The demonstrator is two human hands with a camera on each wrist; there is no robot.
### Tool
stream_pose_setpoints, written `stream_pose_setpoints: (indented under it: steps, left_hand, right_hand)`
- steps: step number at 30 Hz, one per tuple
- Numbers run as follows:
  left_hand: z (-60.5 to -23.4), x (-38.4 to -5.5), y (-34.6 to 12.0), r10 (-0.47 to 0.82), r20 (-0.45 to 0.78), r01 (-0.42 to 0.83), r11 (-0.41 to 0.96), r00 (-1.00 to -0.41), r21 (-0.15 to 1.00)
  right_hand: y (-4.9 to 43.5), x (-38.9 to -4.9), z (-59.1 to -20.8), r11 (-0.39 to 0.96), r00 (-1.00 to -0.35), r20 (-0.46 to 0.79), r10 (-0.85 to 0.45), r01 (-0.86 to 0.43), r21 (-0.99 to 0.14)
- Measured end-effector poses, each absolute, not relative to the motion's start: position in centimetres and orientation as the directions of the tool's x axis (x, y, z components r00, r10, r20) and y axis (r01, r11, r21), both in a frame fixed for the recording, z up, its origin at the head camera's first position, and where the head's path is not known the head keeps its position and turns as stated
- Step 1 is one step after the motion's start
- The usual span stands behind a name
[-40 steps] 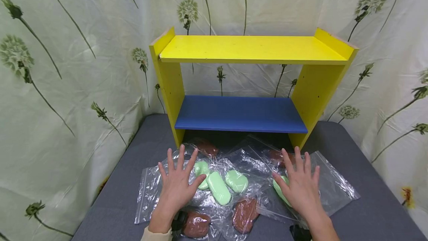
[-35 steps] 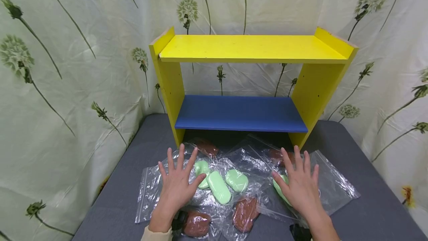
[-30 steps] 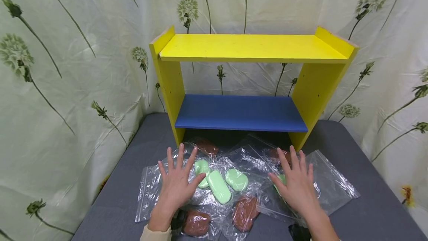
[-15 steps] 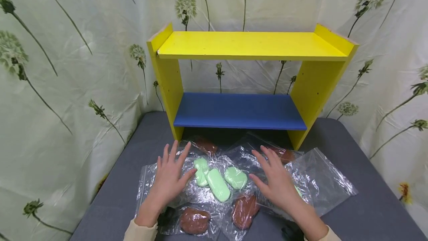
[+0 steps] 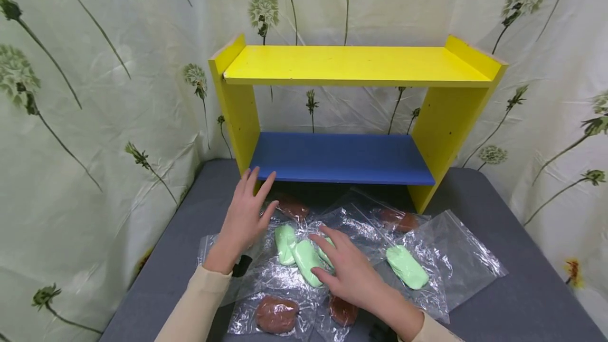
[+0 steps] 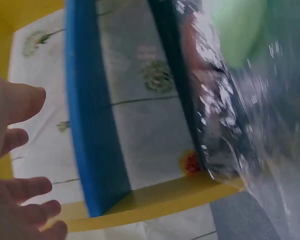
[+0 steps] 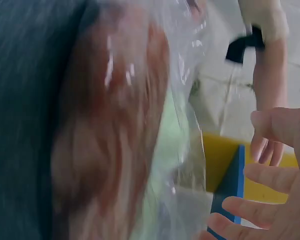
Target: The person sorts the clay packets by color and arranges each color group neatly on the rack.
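Several clear zip bags lie overlapping on the grey table, with smooth green lumps and brown lumps in or under the plastic; I cannot tell their material. My left hand (image 5: pixel 244 215), fingers spread, hovers over the left bags near a back brown lump (image 5: pixel 293 208). My right hand (image 5: pixel 349 268) hovers with loosely bent fingers over the middle, partly hiding a green lump (image 5: pixel 306 262) and a front brown lump (image 5: pixel 343 311). Another green lump (image 5: pixel 407 267) lies uncovered to its right. Both wrist views show the left fingers (image 6: pixel 30 187) and right fingers (image 7: pixel 255 210) holding nothing.
A yellow shelf unit (image 5: pixel 356 62) with a blue lower shelf (image 5: pixel 342 157) stands behind the bags. One bag's flat end (image 5: pixel 467 257) spreads out at the right. Another brown lump (image 5: pixel 277 314) lies at the front. A dandelion-print cloth (image 5: pixel 95 136) hangs around the table (image 5: pixel 157 278).
My left hand has moved forward toward the shelf unit. My right hand has moved left from the right-hand bag to the middle, uncovering the right green lump. The bags look unmoved.
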State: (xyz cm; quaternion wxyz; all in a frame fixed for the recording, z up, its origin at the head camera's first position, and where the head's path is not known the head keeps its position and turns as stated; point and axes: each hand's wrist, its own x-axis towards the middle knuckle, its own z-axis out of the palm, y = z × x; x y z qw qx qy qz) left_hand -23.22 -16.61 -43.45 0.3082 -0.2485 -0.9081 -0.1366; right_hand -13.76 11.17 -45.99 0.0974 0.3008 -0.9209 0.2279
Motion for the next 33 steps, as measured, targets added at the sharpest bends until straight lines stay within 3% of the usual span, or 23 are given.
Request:
stream_pose_setpoints:
  steps: [5, 12, 22, 33]
  left_hand:
    - [-44.3, -25.5, -16.7, 0.466, 0.600, 0.563, 0.826, -0.650, -0.030]
    - [-45.8, -26.1, -17.2, 0.479, 0.581, 0.541, 0.838, -0.658, -0.079]
    - [-46.8, -27.1, -16.5, 0.491, 0.593, 0.520, 0.843, -0.638, -0.138]
    - [-47.3, -28.2, -16.2, 0.459, 0.657, 0.510, 0.850, -0.597, -0.131]
  right_hand:
    - [9.7, -13.5, -47.1, 0.719, -0.788, 0.266, -0.555, -0.616, -0.323]
    - [8.5, -12.7, -48.6, 0.748, -0.802, 0.172, -0.573, -0.597, -0.291]
    - [7.2, -12.8, -49.1, 0.813, -0.827, 0.233, -0.511, -0.554, -0.183]
    - [7.2, -13.9, -49.5, 0.832, -0.861, 0.259, -0.438, -0.497, -0.247]
